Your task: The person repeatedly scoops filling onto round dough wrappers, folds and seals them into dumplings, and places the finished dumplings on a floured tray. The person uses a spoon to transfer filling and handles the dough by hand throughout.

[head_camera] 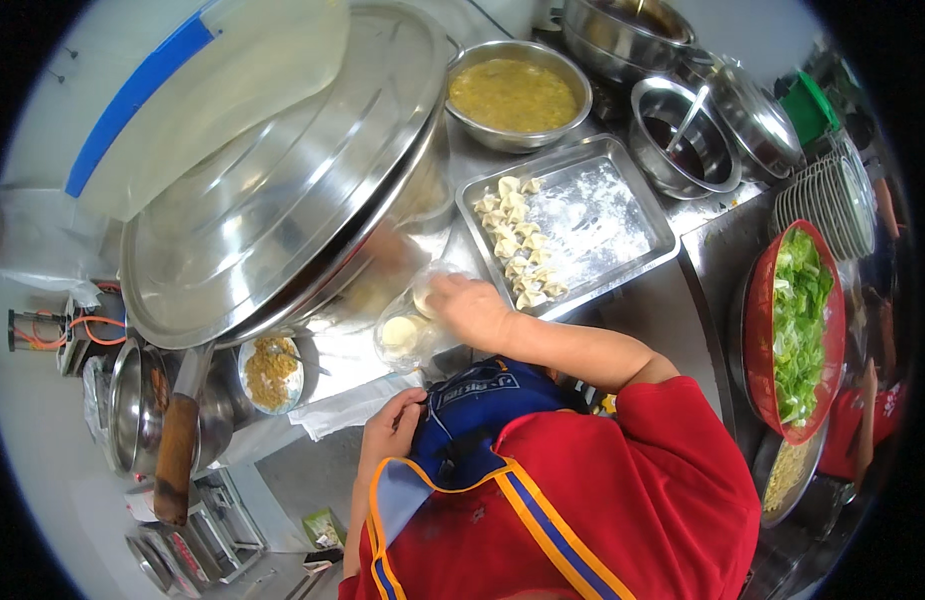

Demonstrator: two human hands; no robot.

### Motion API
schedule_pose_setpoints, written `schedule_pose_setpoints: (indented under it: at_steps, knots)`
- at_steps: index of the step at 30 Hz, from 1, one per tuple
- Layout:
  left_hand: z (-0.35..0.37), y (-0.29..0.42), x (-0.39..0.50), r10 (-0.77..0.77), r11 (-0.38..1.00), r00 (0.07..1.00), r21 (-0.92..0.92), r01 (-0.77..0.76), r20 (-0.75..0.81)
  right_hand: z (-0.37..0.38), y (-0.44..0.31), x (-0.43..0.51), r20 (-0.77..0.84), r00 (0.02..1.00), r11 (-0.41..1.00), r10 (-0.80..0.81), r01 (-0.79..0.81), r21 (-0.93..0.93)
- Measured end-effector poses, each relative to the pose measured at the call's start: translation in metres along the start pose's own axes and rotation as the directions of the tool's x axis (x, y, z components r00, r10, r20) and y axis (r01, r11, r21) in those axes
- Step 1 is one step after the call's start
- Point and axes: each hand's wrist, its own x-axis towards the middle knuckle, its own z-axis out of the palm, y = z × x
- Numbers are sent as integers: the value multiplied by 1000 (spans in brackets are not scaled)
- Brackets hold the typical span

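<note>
My right hand (471,309) is over a clear plastic bag (396,358), its fingertips at a pale round stack of dough wrappers (425,300). Blur hides whether they grip it. Another stack of pale wrappers (401,334) shows in the bag to the left. My left hand (395,421) is low by the blue apron (470,405), fingers loosely bent and partly apart, with nothing visible in it. Beyond my right forearm is a floured metal tray (657,247) with several folded dumplings (516,232) along its left side. A small plate of yellowish-brown filling (271,373) stands left of the bag.
A big lidded steel pot (282,195) fills the left, with a wooden handle (177,457) jutting below. Behind the tray stand a bowl of yellow soup (513,94) and a bowl of dark liquid (683,146). Rightward are a red lettuce basket (755,360) and stacked plates (815,199).
</note>
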Motion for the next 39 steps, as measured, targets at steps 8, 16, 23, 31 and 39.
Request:
schedule_pose_setpoints:
  at_steps: [8,16,23,31,39]
  knots:
    - [-1,16,-5,-7,999,1000,49,6,18,-40,8,0,-208,973,991,96,-76,106]
    - [4,14,1,3,998,999,66,-6,42,1,-3,3,-13,994,993,110,-109,44]
    - [3,16,-3,-32,999,999,27,31,36,-1,16,-5,57,998,994,27,-33,102]
    - [3,23,-6,-55,998,998,32,54,28,-11,24,4,137,990,971,32,-63,229]
    - [1,9,-5,-9,1000,1000,-19,9,-5,-13,21,17,17,1000,989,-20,18,149]
